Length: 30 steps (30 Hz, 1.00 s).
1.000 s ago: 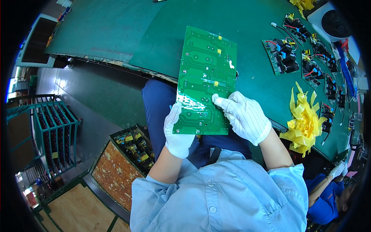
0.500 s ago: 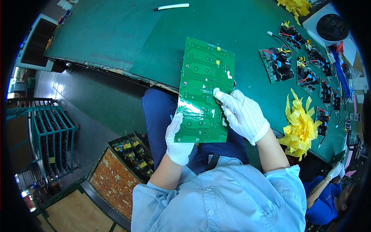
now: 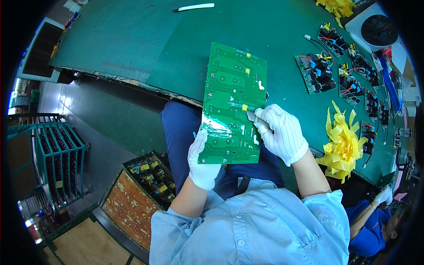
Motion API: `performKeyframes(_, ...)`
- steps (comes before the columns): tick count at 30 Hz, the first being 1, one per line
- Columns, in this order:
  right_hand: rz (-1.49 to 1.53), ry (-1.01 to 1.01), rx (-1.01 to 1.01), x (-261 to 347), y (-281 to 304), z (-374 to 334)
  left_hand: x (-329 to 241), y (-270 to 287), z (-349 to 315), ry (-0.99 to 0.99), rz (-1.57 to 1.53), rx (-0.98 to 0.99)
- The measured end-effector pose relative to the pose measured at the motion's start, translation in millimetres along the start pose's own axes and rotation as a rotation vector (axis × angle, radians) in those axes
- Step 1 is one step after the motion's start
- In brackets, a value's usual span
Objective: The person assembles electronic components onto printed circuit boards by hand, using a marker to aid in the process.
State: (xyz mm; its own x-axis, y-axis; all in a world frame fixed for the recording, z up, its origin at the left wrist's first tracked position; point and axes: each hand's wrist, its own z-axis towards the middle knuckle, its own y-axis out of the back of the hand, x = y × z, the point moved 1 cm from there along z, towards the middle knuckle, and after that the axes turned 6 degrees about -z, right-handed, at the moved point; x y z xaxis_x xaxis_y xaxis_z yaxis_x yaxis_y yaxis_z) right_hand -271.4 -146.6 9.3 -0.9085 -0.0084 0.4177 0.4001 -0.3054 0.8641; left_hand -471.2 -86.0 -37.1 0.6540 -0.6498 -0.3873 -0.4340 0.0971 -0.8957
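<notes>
A large green circuit board [image 3: 221,95] is tilted up above my lap, its flat solder side facing me. My left hand [image 3: 202,161], in a white glove, grips its lower left edge. Three small yellow squares are on the board, the lowest yellow square [image 3: 244,107] close to my right fingertips. My gloved right hand [image 3: 282,134] is by the board's right edge, thumb and forefinger pinched on a small flat grey piece [image 3: 251,116], too small to identify. White blobs [image 3: 261,85] dot the board's right side. What is on the board's far side is mostly hidden.
Several populated circuit boards [image 3: 316,73] lie on the green table [image 3: 132,48] at right, by a bundle of yellow tape strips [image 3: 342,145] and a fan [image 3: 380,31]. A white-handled tool [image 3: 194,7] lies far off. A crate [image 3: 128,207] of boards stands lower left; a co-worker [image 3: 369,227] sits lower right.
My right fingertips have drawn back slightly right and down from the board's middle. The lowest yellow square and the grey piece in my fingers now show. My left hand keeps its grip.
</notes>
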Motion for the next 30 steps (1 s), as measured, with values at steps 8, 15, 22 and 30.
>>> performKeyframes(8,-0.004,-0.066,0.047,11.5,0.4,3.2,-3.0,-2.3,-1.1,-0.071,0.530,-0.058)
performKeyframes(15,0.226,0.056,0.007,-13.3,-5.4,10.1,-0.8,-5.1,1.4,-0.072,0.344,-0.011)
performKeyframes(22,0.086,-0.112,-0.114,-27.0,0.1,53.2,-0.7,2.3,0.0,-0.111,0.482,0.011)
performKeyframes(30,-0.014,-0.175,-0.018,-19.2,-4.4,53.4,0.9,-3.3,-0.7,-0.023,0.039,0.024)
